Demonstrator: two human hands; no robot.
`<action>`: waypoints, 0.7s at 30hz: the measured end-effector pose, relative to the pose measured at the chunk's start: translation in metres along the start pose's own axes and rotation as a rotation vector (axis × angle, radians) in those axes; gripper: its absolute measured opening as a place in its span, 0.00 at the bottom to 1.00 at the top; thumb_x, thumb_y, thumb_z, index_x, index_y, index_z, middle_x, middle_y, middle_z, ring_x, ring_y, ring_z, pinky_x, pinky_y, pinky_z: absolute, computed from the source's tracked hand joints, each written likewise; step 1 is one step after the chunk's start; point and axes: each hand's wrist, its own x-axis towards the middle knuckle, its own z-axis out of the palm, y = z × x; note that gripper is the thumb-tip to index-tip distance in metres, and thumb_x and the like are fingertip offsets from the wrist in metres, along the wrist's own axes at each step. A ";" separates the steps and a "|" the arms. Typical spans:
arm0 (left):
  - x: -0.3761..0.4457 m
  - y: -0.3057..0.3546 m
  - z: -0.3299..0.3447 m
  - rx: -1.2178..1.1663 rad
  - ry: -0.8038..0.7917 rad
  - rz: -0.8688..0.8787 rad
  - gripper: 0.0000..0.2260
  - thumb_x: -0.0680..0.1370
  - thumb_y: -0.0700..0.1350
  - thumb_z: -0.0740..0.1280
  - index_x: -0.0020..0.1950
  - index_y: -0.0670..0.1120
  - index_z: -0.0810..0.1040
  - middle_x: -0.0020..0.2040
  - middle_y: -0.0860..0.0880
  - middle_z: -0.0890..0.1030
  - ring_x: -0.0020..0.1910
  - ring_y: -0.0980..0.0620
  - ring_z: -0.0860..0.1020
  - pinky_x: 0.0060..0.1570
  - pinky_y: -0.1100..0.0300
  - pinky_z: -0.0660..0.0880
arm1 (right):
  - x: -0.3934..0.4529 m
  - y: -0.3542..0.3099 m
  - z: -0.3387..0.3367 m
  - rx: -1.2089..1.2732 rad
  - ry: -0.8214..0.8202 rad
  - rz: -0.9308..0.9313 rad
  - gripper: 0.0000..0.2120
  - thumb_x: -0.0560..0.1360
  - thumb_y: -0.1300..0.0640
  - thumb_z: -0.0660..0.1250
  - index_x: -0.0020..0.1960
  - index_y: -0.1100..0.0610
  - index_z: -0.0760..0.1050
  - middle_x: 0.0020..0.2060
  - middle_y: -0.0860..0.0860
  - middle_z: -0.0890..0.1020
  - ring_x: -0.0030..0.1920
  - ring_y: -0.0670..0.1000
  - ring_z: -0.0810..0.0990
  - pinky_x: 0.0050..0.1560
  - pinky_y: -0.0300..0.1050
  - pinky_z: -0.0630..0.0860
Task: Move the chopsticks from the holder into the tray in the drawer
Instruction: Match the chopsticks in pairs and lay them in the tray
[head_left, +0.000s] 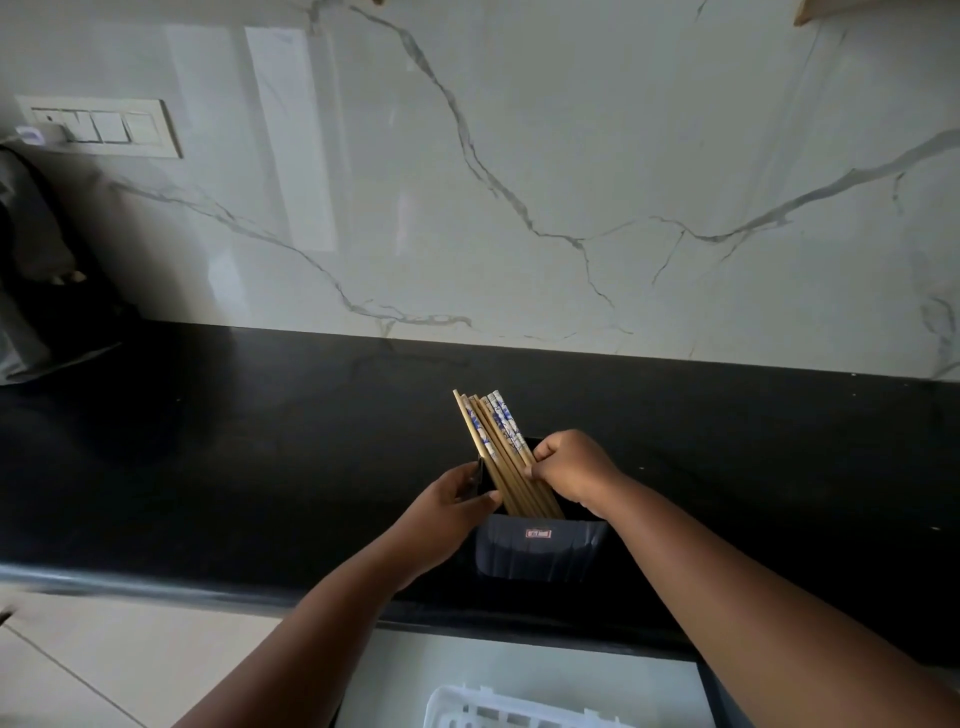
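Chopsticks (496, 447) stand bunched in the dark holder (540, 551) on the black desk (260, 441), leaning away to the left; some are plain wood, some patterned blue and white at the top. My right hand (569, 467) is closed around the bundle just above the holder's rim. My left hand (449, 506) grips the holder's left edge, thumb inside the rim. Below the desk's front edge the drawer (395, 675) stands open, with a white slotted tray (498, 709) inside it.
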 end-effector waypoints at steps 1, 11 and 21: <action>0.000 0.000 0.001 -0.008 0.006 -0.002 0.23 0.79 0.46 0.65 0.73 0.49 0.65 0.63 0.51 0.78 0.60 0.56 0.77 0.55 0.62 0.75 | 0.001 0.001 -0.001 0.027 -0.005 0.004 0.05 0.73 0.56 0.73 0.46 0.56 0.79 0.43 0.51 0.83 0.44 0.50 0.82 0.46 0.47 0.80; -0.018 0.019 -0.017 -0.105 0.380 0.294 0.26 0.77 0.48 0.67 0.74 0.56 0.63 0.75 0.53 0.65 0.74 0.52 0.63 0.69 0.54 0.64 | -0.015 -0.022 -0.047 0.286 0.139 -0.130 0.03 0.72 0.61 0.73 0.43 0.60 0.80 0.40 0.57 0.85 0.42 0.56 0.84 0.43 0.49 0.83; -0.037 0.086 -0.041 1.028 0.326 1.390 0.15 0.82 0.40 0.57 0.67 0.44 0.76 0.69 0.45 0.74 0.71 0.47 0.69 0.67 0.51 0.71 | -0.084 -0.108 -0.126 0.737 -0.073 -0.226 0.08 0.71 0.65 0.73 0.50 0.65 0.79 0.40 0.59 0.86 0.41 0.55 0.86 0.37 0.45 0.82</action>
